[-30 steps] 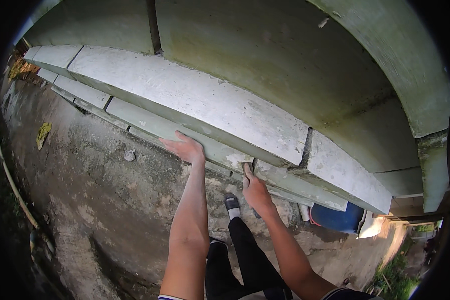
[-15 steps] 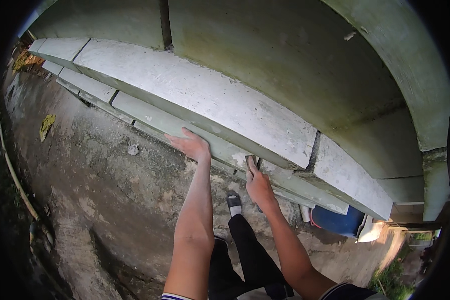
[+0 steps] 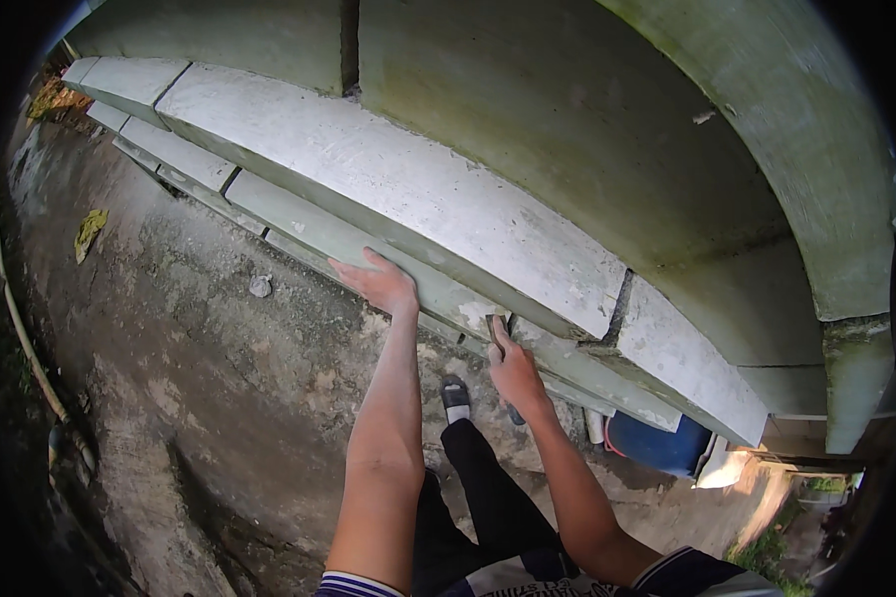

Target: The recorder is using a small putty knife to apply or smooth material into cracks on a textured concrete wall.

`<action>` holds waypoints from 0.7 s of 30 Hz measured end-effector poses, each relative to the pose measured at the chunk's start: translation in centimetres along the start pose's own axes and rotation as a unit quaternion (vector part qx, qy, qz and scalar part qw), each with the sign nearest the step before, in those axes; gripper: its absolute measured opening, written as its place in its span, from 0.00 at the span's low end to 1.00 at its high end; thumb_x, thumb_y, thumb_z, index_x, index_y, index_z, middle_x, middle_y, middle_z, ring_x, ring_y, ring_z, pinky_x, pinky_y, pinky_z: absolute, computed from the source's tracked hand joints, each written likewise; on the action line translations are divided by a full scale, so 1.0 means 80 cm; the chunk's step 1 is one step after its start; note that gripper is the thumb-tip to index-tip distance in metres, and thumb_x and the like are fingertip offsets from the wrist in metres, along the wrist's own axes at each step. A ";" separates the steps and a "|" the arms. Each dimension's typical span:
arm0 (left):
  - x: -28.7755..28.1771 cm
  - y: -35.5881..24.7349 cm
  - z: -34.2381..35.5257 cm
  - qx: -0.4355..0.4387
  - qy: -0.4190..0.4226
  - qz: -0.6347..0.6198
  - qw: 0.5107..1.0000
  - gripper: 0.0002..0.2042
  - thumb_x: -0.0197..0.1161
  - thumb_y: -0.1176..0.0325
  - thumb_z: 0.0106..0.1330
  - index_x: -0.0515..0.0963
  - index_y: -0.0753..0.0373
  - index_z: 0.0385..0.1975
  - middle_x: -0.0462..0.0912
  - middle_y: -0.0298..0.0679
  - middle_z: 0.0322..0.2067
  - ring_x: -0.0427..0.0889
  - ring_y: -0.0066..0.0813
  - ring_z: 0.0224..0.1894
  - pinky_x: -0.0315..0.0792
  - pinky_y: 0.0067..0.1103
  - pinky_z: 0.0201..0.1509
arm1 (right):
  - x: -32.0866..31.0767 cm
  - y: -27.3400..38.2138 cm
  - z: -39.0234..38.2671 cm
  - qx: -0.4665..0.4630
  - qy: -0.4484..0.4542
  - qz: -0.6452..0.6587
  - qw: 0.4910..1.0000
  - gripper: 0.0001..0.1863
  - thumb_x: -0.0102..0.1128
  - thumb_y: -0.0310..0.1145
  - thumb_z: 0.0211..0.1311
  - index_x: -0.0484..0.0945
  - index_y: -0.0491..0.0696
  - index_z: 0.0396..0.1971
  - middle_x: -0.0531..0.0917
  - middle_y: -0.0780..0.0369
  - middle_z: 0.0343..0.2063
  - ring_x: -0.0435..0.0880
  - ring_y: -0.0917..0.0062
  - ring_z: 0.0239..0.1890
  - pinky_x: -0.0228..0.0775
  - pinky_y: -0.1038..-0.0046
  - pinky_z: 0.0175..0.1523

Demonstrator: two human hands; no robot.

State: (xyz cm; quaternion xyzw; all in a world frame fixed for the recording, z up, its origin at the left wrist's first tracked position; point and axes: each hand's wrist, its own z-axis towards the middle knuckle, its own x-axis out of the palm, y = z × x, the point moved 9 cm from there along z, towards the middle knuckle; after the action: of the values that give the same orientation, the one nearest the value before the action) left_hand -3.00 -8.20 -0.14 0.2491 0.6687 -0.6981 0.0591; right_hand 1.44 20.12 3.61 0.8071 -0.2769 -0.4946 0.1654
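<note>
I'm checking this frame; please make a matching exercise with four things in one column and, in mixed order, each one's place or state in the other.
Things:
1. Left hand
2. Right hand
3. Blue container
4. Yellow scrap

Places or states:
A. Lying on the bare ground, toward the left of the picture
B. Gripping a small dark flat piece
C. Partly hidden by the ledge's right end, toward the lower right
D. Open and holding nothing, at the lower pale ledge

Right pairs: 1-D, 2-B, 3-C, 4-A
</note>
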 end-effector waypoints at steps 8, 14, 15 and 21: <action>-0.008 0.005 0.004 -0.022 -0.002 -0.005 1.000 0.32 0.45 0.56 0.71 0.46 0.72 0.66 0.53 0.58 0.65 0.56 0.53 0.65 0.55 0.37 0.67 | -0.015 0.024 -0.003 0.017 0.028 -0.044 0.998 0.23 0.42 0.35 0.68 0.64 0.49 0.62 0.82 0.49 0.27 0.80 0.62 0.15 0.76 0.62 0.27; 0.001 0.008 0.003 -0.016 0.003 -0.004 1.000 0.32 0.46 0.56 0.70 0.46 0.73 0.66 0.54 0.58 0.64 0.57 0.54 0.65 0.56 0.36 0.67 | -0.019 0.015 -0.015 0.035 0.063 0.049 0.996 0.27 0.43 0.32 0.67 0.57 0.55 0.66 0.83 0.48 0.37 0.80 0.66 0.16 0.75 0.66 0.21; -0.001 0.007 0.002 -0.019 0.005 -0.007 1.000 0.32 0.46 0.56 0.70 0.47 0.73 0.66 0.55 0.59 0.64 0.57 0.53 0.65 0.56 0.36 0.67 | -0.020 0.017 -0.016 0.046 0.075 0.037 0.995 0.26 0.43 0.33 0.67 0.58 0.56 0.66 0.82 0.49 0.41 0.80 0.67 0.16 0.75 0.66 0.21; -0.001 0.016 0.007 -0.027 0.003 0.014 1.000 0.33 0.45 0.54 0.70 0.45 0.70 0.67 0.53 0.60 0.64 0.56 0.56 0.65 0.57 0.39 0.66 | -0.012 0.013 -0.004 0.004 0.029 0.031 0.999 0.27 0.44 0.31 0.66 0.58 0.59 0.66 0.80 0.52 0.25 0.77 0.68 0.14 0.73 0.66 0.18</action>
State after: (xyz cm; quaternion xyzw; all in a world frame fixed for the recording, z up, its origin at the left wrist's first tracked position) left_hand -2.57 -8.87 -1.29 0.2589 0.6836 -0.6784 0.0735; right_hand 1.11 19.91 5.01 0.8125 -0.2993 -0.4647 0.1854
